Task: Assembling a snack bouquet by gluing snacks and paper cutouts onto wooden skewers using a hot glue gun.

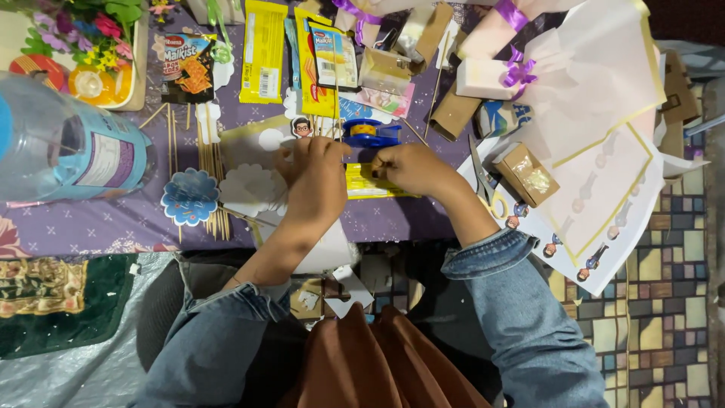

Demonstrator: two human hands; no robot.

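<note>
Head view looks down on a purple patterned surface (91,219) crowded with craft supplies. Largest, at the far left, lies a clear plastic water bottle (60,143) on its side with a pale blue label. At the right, big white paper sheets (604,151) printed with small cartoon figures spread toward the near edge, and a small brown cardboard box (526,174) sits on them beside scissors (483,185). Long yellow snack packets (263,49) lie at the far middle. A bundle of wooden skewers (211,174) runs near to far left of centre, next to a blue scalloped paper cutout (189,196). A blue tape dispenser (370,133) stands just beyond the hands. The left hand (317,181) and the right hand (408,168), both clenched, pinch a flat yellow packet (370,185) lying on the surface between them.
</note>
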